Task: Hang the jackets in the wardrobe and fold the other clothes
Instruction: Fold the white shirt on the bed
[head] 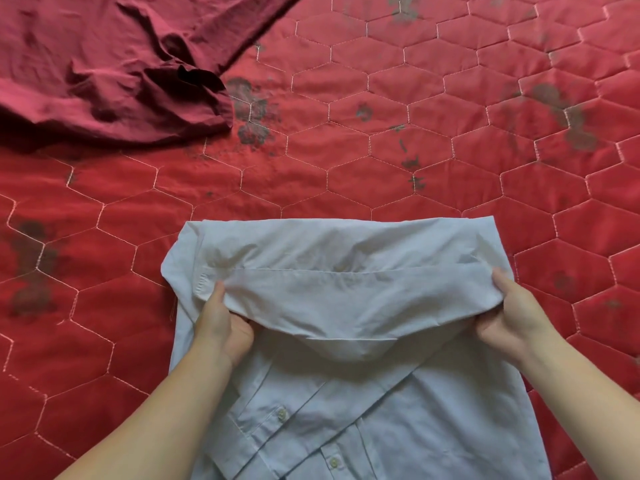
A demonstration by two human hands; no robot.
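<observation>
A pale blue button shirt (pixel 346 410) lies on the red quilted bedspread (pixel 381 150) in the lower middle of the head view, its sleeves crossed over the body with cuff buttons showing. Its far part is doubled back toward me into a raised fold. My left hand (pixel 225 327) grips the left end of that fold, thumb on top and fingers underneath. My right hand (pixel 512 317) grips the right end the same way. A crumpled dark red garment (pixel 114 64) lies at the top left, apart from the shirt.
The bedspread has hexagon stitching and dark faded flower prints. Open quilt stretches above and to the right of the shirt, and to its left below the dark red garment.
</observation>
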